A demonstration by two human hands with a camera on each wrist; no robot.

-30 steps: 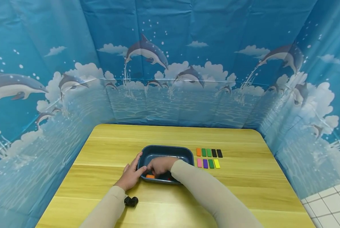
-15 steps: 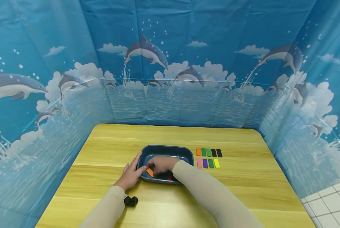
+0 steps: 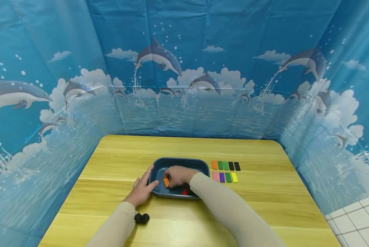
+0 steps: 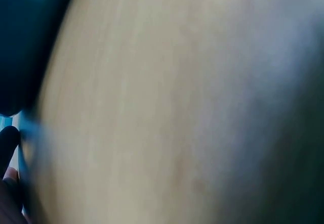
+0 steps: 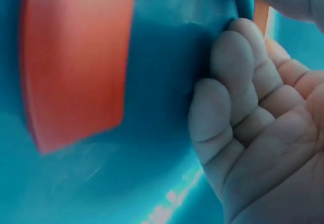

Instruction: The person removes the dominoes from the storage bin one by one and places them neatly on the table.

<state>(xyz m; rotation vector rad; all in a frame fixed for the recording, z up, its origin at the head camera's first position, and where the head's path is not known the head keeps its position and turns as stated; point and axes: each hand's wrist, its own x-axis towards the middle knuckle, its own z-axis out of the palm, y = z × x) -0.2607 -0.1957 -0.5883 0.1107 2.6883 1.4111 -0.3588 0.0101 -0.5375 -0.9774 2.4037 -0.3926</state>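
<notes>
A dark blue basin (image 3: 179, 197) stands mid-table in the head view. My left hand (image 3: 142, 190) rests against its left end, thumb and fingers spread along the rim. Inside the basin, my right hand (image 3: 179, 175) pinches an orange block (image 3: 166, 182), a flat rectangular piece; the block's edge shows between thumb and fingers in the right wrist view. A red block (image 5: 78, 62) lies on the basin floor beside that hand, partly covered by the arm in the head view. The left wrist view is mostly blurred tabletop, with the basin's dark wall (image 4: 25, 42) at the upper left.
Right of the basin, two rows of flat coloured blocks lie on the wooden table (image 3: 116, 161): orange (image 3: 215, 165), green, black, pink, purple and yellow (image 3: 234, 177). A small black device (image 3: 141, 218) sits at the left wrist. A dolphin-print curtain (image 3: 184, 113) surrounds the table.
The orange block has turned from lying along the basin's front wall and shifted inward with my right hand, which has risen slightly. More of the red block shows. My left hand stays in place.
</notes>
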